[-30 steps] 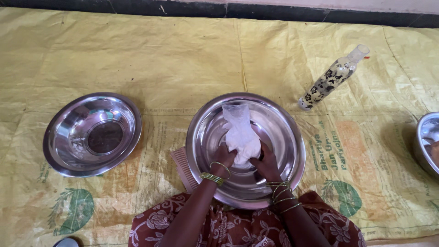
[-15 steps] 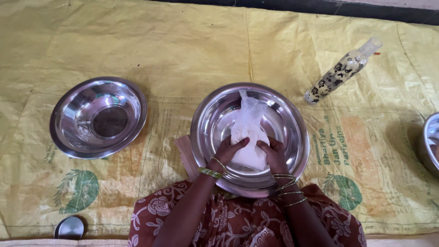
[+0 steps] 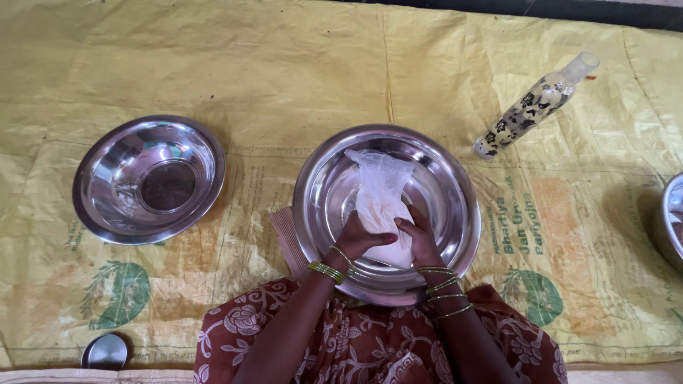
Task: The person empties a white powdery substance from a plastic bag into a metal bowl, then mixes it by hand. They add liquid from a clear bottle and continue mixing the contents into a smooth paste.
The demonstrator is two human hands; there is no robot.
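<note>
Both hands are down in the big steel bowl (image 3: 455, 185) right in front of the person. The left hand (image 3: 359, 238) and right hand (image 3: 421, 242) each have a closed grip on the lower end of a white plastic bag (image 3: 380, 203), fingers wrapped into it from either side. The bag lies inside the bowl, its crumpled top pointing away. A second steel bowl (image 3: 107, 206) sits well off to the left on the yellow mat (image 3: 284, 71), and a patterned bottle (image 3: 530, 110) lies tilted to the upper right.
</note>
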